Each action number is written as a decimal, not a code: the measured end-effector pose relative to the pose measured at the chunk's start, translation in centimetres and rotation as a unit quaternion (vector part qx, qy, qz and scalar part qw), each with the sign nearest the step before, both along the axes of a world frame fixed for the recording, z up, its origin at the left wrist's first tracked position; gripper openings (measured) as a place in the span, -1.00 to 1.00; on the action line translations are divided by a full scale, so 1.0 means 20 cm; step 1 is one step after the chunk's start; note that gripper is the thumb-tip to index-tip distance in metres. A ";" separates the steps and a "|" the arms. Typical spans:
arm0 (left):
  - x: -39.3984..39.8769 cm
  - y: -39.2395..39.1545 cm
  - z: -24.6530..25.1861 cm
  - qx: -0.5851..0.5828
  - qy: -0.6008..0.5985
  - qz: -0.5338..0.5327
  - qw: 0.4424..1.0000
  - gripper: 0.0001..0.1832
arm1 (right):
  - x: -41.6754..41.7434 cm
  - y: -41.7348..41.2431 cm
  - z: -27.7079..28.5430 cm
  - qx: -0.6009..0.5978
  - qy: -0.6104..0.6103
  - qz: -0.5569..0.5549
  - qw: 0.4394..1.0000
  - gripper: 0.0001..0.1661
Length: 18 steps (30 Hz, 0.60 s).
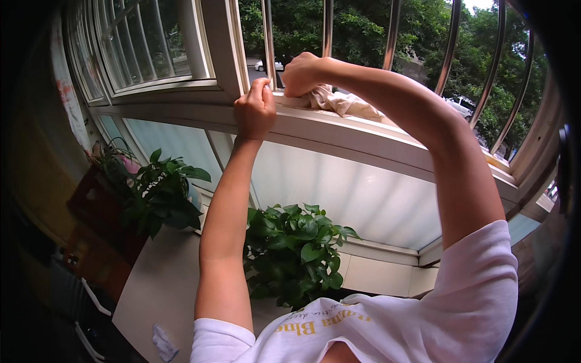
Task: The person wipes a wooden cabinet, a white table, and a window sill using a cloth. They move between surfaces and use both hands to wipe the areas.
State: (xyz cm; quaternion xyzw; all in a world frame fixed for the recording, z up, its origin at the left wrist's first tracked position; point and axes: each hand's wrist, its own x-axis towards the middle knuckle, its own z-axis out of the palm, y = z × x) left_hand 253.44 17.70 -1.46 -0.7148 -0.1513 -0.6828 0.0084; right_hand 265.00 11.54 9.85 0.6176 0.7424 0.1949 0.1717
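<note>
My left hand is closed around the edge of the window frame, at the left side of the window opening. Just to its right, my right hand is bent over the sill with its fingers curled down. A crumpled beige cloth lies on the window sill, partly under my right hand and wrist. Whether those fingers grip the cloth cannot be seen. Upright metal bars stand outside the opening, close behind my right hand.
Below the sill stand a leafy potted plant and another plant to its left. A small greyish cloth lies on a pale tabletop. An open window sash is at the upper left.
</note>
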 end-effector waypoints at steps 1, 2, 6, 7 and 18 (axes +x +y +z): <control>-0.01 0.01 0.00 0.006 0.000 0.002 1.000 -0.87 | -0.02 -0.07 0.01 0.033 -0.059 0.035 0.997 -0.63; -0.01 0.03 -0.01 0.011 -0.001 0.004 1.000 -0.87 | -0.02 -0.16 0.04 0.075 -0.047 0.027 0.996 -0.65; -0.07 0.01 0.01 0.021 -0.004 0.040 0.999 -0.88 | 0.10 -0.43 0.17 0.154 -0.005 -0.032 0.987 -0.66; -0.05 0.00 0.01 0.019 0.001 0.045 0.999 -0.88 | 0.16 -0.45 0.16 0.155 -0.016 -0.042 0.987 -0.61; -0.02 0.00 0.00 0.007 0.009 0.033 0.999 -0.90 | 0.25 -0.48 0.06 -0.109 -0.061 -0.070 0.990 -0.76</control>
